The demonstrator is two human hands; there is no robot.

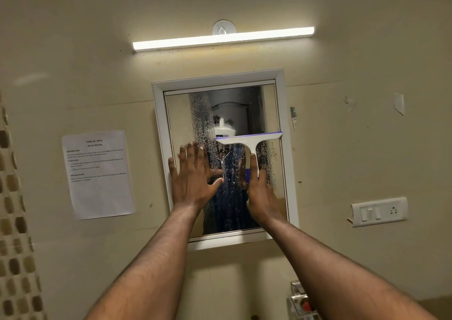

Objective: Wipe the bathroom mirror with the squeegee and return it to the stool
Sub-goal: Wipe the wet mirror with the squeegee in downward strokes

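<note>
A white-framed mirror [266, 114] hangs on the beige wall ahead. Water drops cover its left strip and lower part; the upper right glass looks streak-free. The white squeegee [249, 140], with a purple blade edge, lies flat against the glass about halfway up on the right side. My right hand [261, 195] grips its handle from below. My left hand [193, 175] is spread flat, fingers apart, pressing on the mirror's left part and frame. The stool is out of sight.
A lit tube light [222, 38] runs above the mirror. A printed task sheet [97, 173] is taped to the wall at the left. A switch and socket plate [379, 212] sits at the right. Chrome fittings [300, 300] show at the bottom. Mosaic tiles [14, 246] line the left edge.
</note>
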